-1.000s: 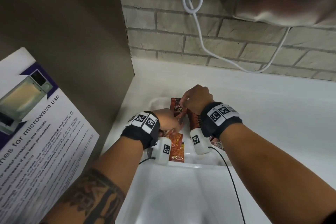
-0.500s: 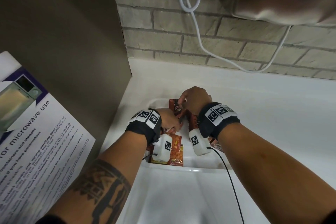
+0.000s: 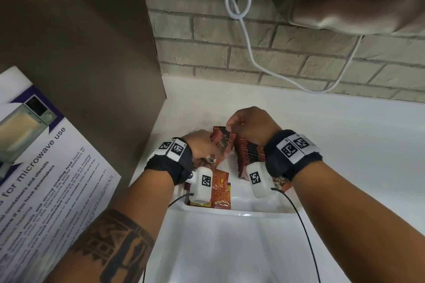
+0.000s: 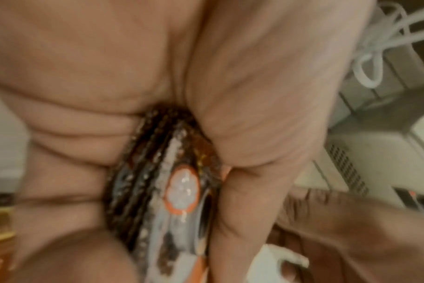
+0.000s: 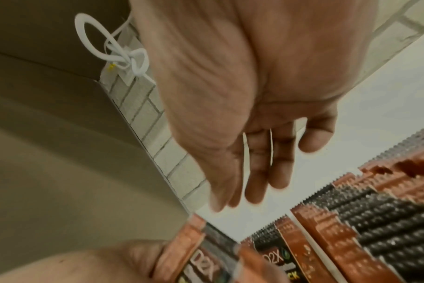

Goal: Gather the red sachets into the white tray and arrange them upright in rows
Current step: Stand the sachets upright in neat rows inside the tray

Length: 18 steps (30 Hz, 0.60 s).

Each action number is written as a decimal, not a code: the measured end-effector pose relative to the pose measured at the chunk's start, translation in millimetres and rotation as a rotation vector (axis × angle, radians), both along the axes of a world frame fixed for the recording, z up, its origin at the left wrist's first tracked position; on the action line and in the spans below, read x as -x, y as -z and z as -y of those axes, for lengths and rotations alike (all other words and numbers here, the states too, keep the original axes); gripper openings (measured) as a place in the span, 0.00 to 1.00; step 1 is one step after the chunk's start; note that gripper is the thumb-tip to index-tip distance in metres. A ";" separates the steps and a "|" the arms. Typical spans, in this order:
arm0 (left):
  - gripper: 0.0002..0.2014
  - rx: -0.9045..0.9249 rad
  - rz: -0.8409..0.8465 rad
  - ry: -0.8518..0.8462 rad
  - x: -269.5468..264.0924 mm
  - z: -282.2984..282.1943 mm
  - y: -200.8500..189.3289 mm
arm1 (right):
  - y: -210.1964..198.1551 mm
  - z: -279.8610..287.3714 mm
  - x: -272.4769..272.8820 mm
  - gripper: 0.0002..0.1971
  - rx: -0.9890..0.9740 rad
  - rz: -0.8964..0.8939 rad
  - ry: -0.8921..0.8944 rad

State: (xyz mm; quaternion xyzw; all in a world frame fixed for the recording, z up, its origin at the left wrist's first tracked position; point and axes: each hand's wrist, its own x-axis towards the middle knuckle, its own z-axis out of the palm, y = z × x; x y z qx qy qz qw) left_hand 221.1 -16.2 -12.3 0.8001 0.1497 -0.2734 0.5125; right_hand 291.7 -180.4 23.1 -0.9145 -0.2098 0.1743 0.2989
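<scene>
Only the left wrist view shows the left hand [image 4: 206,118] clamping a sachet stack [image 4: 172,191]; the head view shows it over the white tray [image 3: 241,213]. The right hand [image 5: 242,95] hangs relaxed above the upright row [image 5: 375,220].

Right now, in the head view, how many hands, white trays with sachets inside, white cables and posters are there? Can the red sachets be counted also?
Hands: 2 (left hand, right hand)
White tray: 1
White cable: 1
Microwave poster: 1
Total: 5
Red sachets: too tightly packed and partly hidden, so no exact count.
</scene>
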 end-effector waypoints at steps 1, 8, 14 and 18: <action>0.17 0.127 0.028 -0.071 2.8 -2.5 -1.2 | -2.9 2.8 2.7 0.04 -0.018 -0.046 -0.034; 0.17 0.503 0.125 -0.190 13.4 -5.1 -10.2 | -14.1 5.3 7.6 0.09 -0.151 -0.117 -0.030; 0.19 0.484 0.134 -0.231 16.2 -9.5 -6.5 | -22.2 2.9 5.5 0.03 -0.241 -0.038 0.031; 0.12 0.278 0.079 -0.321 16.7 -12.7 -5.9 | -24.8 -0.2 1.4 0.07 -0.146 0.086 0.052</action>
